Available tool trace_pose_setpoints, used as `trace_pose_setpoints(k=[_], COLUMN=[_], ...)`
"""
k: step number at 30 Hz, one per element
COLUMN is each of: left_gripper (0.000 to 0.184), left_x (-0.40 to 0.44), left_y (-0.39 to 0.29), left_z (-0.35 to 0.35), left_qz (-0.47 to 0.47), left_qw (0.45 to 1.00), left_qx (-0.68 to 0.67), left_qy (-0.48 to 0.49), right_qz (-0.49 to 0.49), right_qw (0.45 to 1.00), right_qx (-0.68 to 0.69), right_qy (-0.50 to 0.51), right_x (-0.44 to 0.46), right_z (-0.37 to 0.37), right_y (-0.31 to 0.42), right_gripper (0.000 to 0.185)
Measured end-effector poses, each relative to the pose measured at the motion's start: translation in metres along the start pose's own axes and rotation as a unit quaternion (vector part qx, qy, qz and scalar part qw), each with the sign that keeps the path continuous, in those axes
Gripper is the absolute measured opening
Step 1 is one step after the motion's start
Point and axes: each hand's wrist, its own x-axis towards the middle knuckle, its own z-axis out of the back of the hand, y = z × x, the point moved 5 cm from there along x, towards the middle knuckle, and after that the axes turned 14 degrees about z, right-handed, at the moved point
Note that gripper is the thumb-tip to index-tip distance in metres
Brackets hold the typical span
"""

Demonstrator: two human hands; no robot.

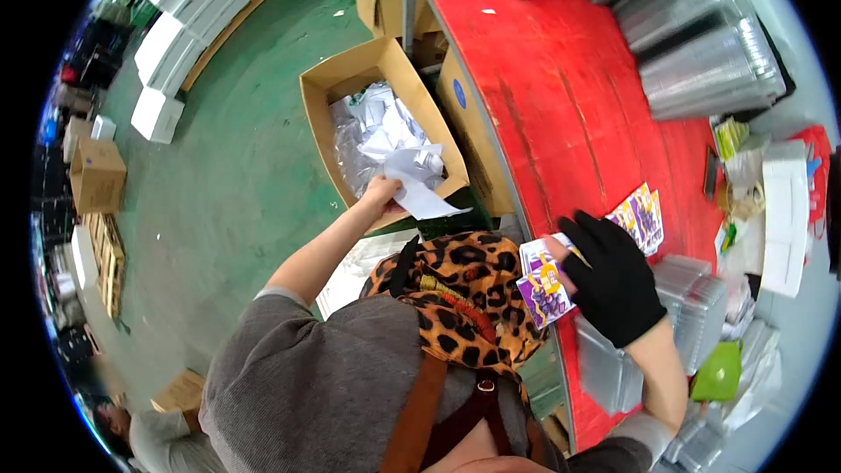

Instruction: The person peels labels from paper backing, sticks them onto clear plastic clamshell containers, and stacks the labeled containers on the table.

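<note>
My left hand (383, 194) is closed on the edge of a white paper sheet (419, 188), at the near rim of an open cardboard box (320, 88). Crumpled white paper (385, 127) and clear plastic film (349, 142) lie in that box. Over the edge of the red table, my right hand (611, 280), in a black glove with bare fingertips showing, grips a few purple, white and yellow printed cards (545, 291). More cards of the same print (642, 217) lie fanned on the table just beyond it.
Stacked clear plastic trays (705, 70) line the far side of the red table (543, 105); more clear trays (609, 368) stand near my right forearm. White boxes (159, 114) are piled on the green floor (228, 175). Another person (166, 438) is at lower left.
</note>
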Motion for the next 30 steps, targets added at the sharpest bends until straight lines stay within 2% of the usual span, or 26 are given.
trace_pose_setpoints(k=[3,6,8,10,11,12,14,15,18,21,24,26,28,30], left_gripper=[0.020,0.020,0.022,0.025,0.035,0.043,0.041,0.036,0.031,0.034,0.029,0.026,0.023,0.021], left_x=[0.061,0.085,0.106,0.120,0.131,0.143,0.137,0.141,0.134,0.110,0.014,-0.034,-0.096,-0.144], left_y=[0.033,0.038,0.036,0.029,0.028,0.029,0.022,0.020,0.017,0.010,-0.023,-0.042,-0.064,-0.081], left_z=[0.041,0.051,0.061,0.065,0.067,0.072,0.078,0.079,0.065,0.037,-0.015,-0.045,-0.082,-0.120], left_qz=[0.104,0.121,0.115,0.136,0.118,0.166,0.120,0.130,0.083,-0.053,-0.168,-0.276,-0.359,-0.475], left_qw=[0.992,0.984,0.985,0.981,0.979,0.973,0.981,0.979,0.987,0.997,0.985,0.960,0.930,0.871], left_qx=[-0.033,-0.079,-0.091,-0.117,-0.156,-0.144,-0.051,-0.017,-0.005,-0.001,0.027,0.037,0.072,0.110], left_qy=[-0.058,-0.105,-0.088,-0.076,-0.059,-0.076,-0.140,-0.158,-0.137,-0.061,-0.025,0.034,0.045,0.064], right_qz=[-0.099,-0.184,-0.235,-0.286,-0.304,-0.323,-0.345,-0.348,-0.369,-0.397,-0.425,-0.424,-0.428,-0.431], right_qw=[0.995,0.982,0.970,0.954,0.947,0.939,0.929,0.926,0.915,0.903,0.887,0.886,0.877,0.871], right_qx=[0.023,0.036,0.050,0.065,0.069,0.073,0.080,0.083,0.083,0.063,0.051,0.047,0.055,0.063], right_qy=[0.004,-0.023,-0.036,-0.066,-0.078,-0.090,-0.112,-0.122,-0.138,-0.155,-0.170,-0.184,-0.209,-0.225], right_x=[-0.034,-0.068,-0.092,-0.116,-0.123,-0.131,-0.137,-0.140,-0.160,-0.177,-0.191,-0.188,-0.191,-0.195], right_z=[0.011,0.018,0.022,0.021,0.021,0.021,0.023,0.023,0.016,0.013,0.007,0.011,0.008,0.004], right_y=[0.001,0.014,0.025,0.036,0.043,0.050,0.064,0.072,0.080,0.091,0.097,0.103,0.109,0.114], right_gripper=[0.043,0.047,0.049,0.049,0.048,0.048,0.047,0.046,0.044,0.044,0.044,0.045,0.044,0.044])
